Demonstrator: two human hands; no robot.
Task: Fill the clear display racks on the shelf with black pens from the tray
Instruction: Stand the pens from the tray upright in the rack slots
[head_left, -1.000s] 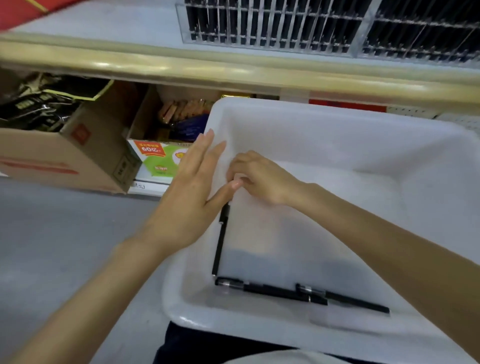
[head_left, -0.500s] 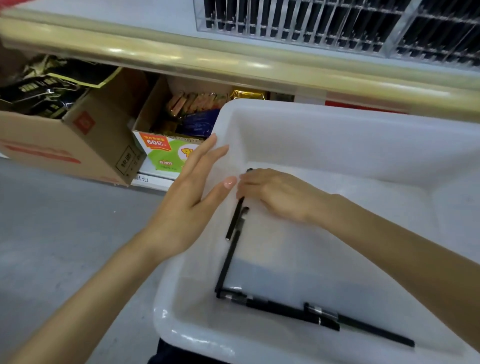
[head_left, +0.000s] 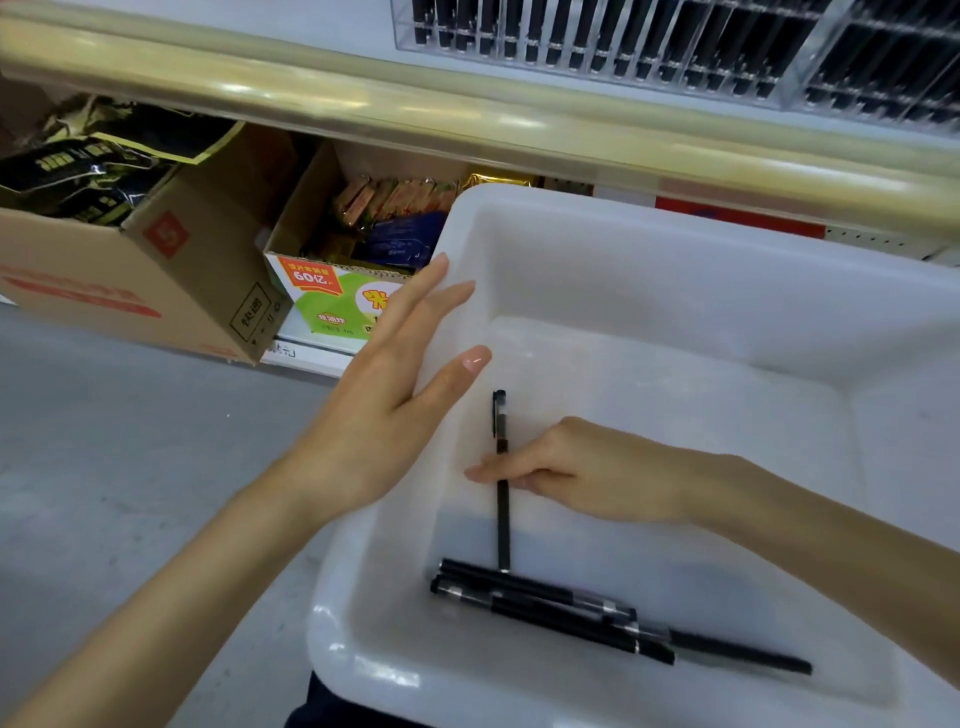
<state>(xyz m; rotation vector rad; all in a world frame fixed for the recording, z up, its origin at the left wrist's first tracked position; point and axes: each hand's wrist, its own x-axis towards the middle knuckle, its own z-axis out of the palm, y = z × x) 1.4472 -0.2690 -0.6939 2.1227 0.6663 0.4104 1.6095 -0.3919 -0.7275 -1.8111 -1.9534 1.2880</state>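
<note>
The right hand (head_left: 587, 473) reaches into the white tray (head_left: 675, 228) and grips one black pen (head_left: 502, 519) between its fingers. The pen points away from the person, its near tip touching the loose pens (head_left: 545, 605) that lie crosswise along the tray's near wall. The left hand (head_left: 384, 395) is open, fingers straight, at the tray's left wall. Above, the clear display racks (head_left: 597, 47) on the shelf (head_left: 467, 114) hold rows of black pens. A cardboard box (head_left: 130, 270) sits on the floor to the left.

pens (head_left: 561, 608) in tray (head_left: 649, 249), racks (head_left: 675, 47) behind
</note>
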